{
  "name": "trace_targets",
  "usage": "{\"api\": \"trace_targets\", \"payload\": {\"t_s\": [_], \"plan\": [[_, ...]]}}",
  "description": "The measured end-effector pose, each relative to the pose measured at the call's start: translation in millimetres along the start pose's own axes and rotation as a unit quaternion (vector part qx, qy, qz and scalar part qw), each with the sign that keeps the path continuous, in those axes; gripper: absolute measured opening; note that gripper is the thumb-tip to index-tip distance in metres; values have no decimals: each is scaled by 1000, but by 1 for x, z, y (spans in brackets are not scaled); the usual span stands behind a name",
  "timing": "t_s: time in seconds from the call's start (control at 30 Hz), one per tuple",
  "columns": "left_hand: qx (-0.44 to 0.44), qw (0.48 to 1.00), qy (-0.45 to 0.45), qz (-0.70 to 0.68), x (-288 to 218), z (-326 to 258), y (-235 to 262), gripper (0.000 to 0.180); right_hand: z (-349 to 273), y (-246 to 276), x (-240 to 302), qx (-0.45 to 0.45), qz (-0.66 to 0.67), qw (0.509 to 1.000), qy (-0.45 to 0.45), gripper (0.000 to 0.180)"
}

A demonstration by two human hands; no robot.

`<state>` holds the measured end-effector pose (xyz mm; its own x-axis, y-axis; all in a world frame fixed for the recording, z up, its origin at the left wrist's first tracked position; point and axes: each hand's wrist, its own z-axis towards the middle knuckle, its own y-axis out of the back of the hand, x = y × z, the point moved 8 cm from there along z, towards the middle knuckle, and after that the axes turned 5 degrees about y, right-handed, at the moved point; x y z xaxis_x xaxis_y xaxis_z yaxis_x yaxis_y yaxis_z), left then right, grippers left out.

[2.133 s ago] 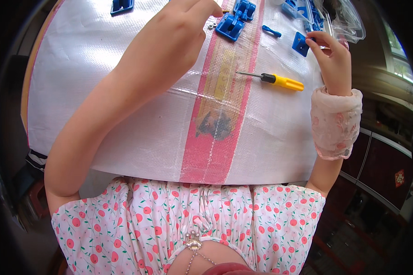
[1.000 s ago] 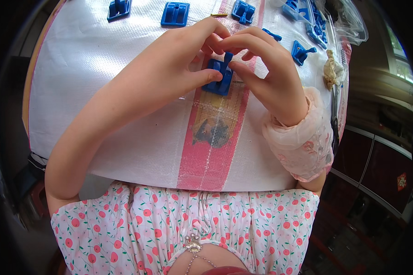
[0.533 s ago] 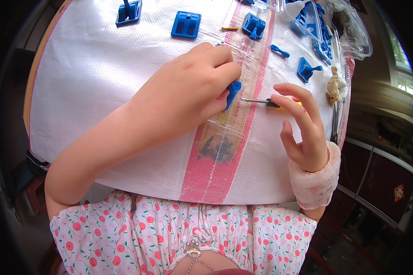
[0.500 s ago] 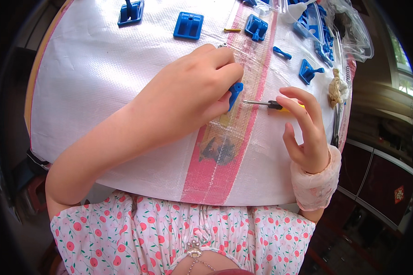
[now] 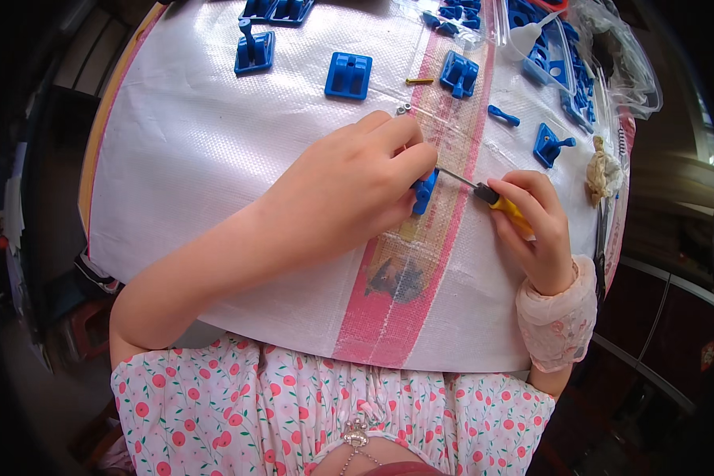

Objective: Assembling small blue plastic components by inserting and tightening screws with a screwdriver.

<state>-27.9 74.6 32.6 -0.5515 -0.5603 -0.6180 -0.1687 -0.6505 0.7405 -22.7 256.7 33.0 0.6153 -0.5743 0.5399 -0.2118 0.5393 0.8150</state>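
My left hand (image 5: pixel 365 170) is closed round a blue plastic part (image 5: pixel 424 195), and most of that part is hidden under the fingers. In my right hand (image 5: pixel 535 226) is a screwdriver (image 5: pixel 509 214) with a yellow and black handle, pinched between thumb and fingers. Its metal shaft points left, and the tip reaches the left fingers beside the blue part; whether it sits on a screw I cannot tell. Just beyond the left hand lie small metal nuts (image 5: pixel 403 109) and a brass-coloured screw (image 5: pixel 420 81).
Blue bases stand around the far side: a plain one (image 5: pixel 348 76), one with an upright lever (image 5: pixel 255 49), another (image 5: pixel 458 74), and one at right (image 5: pixel 551 146). A small blue lever (image 5: pixel 504 116) lies between. A clear box (image 5: pixel 559 59) of blue parts and crumpled tan material (image 5: pixel 600 170) are at right.
My right hand, open above the screwdriver before, has taken hold of it and brought its tip to the left hand. The whole view has shifted slightly.
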Motion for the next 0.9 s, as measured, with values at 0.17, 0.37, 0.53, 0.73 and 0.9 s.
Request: {"api": "trace_targets", "payload": {"t_s": [0.17, 0.37, 0.53, 0.73, 0.9], "plan": [[0, 1000, 0, 3, -1, 2, 1, 23, -2, 3, -9, -31, 9, 999, 0, 36], [-7, 1000, 7, 2, 1, 2, 1, 20, -3, -2, -9, -44, 11, 999, 4, 37], [4, 1000, -5, 13, 7, 8, 0, 22, -1, -1, -4, -37, -20, 999, 33, 36], [-11, 998, -41, 45, 4, 11, 2, 26, 1, 2, -4, -55, -24, 997, 37, 37], [-4, 998, -40, 51, 2, 11, 4, 32, 2, 4, -6, -57, -15, 998, 28, 37]]}}
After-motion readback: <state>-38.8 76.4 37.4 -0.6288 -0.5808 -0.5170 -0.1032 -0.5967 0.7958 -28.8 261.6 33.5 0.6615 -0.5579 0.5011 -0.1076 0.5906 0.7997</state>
